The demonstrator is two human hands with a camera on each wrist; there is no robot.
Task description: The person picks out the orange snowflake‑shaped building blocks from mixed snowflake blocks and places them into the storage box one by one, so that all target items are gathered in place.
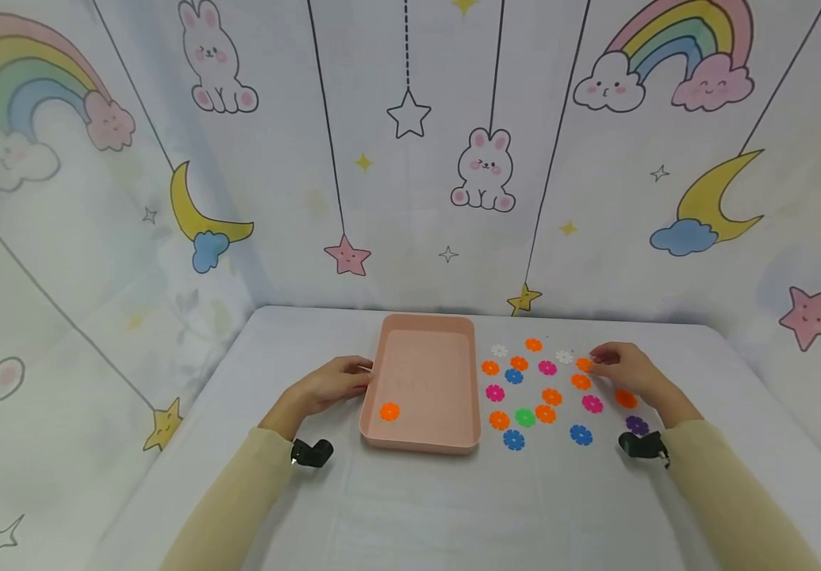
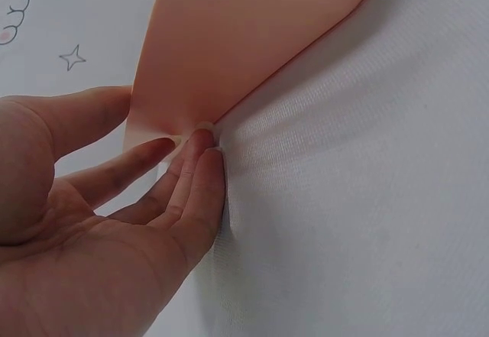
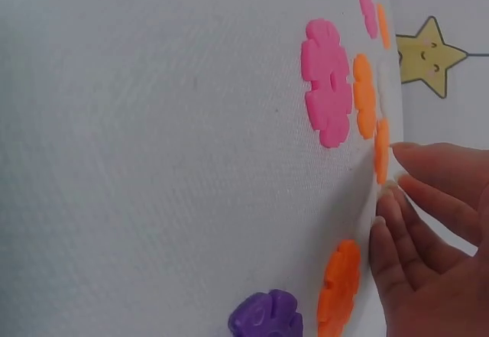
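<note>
A person's left hand (image 1: 328,383) grips the left side of a pink tray (image 1: 424,365) on a white-covered table (image 1: 453,507), thumb at the rim and fingers against the outer wall, as I watch remotely. At right, the right hand (image 1: 627,369) has its fingertips at an orange flower-shaped piece (image 1: 583,365) lying right of the tray; from my feed I cannot tell whether they pinch it or merely touch it. A lone orange disc (image 1: 389,411) lies inside the tray, near its near-left corner. Scattered between tray and right arm, I see a green piece (image 1: 525,417), a purple piece (image 1: 636,426) and others in orange, pink, blue and white.
</note>
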